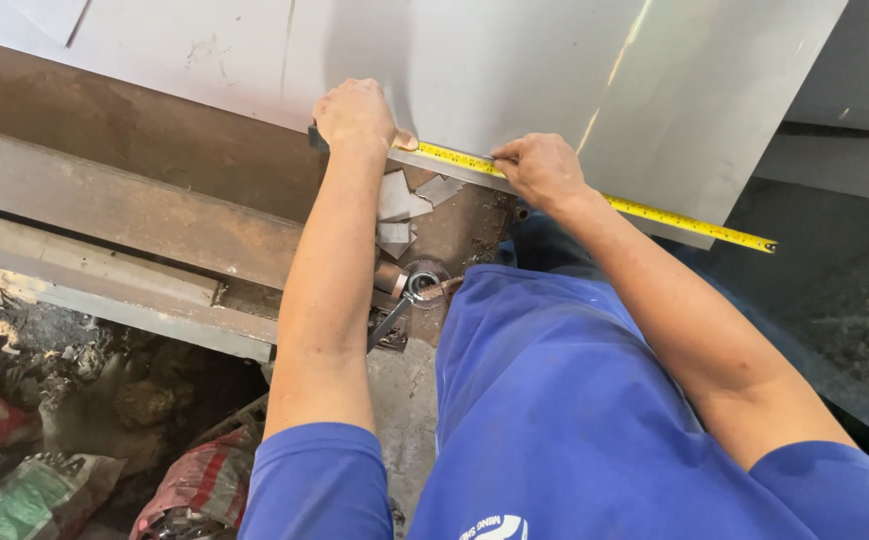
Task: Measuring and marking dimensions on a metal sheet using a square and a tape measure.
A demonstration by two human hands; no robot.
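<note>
Grey metal sheet (515,70): both hands (355,115) (538,167) pinch yellow tape measure (655,212)

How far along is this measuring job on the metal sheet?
Done: the yellow tape measure is already pulled out along the edge of the grey metal sheet, its tip past the sheet's corner. In hand: the left hand grips the tape's case while the right hand pins the tape to the edge. Left: no mark or cut shows there yet; scissors lie unused below.
</note>
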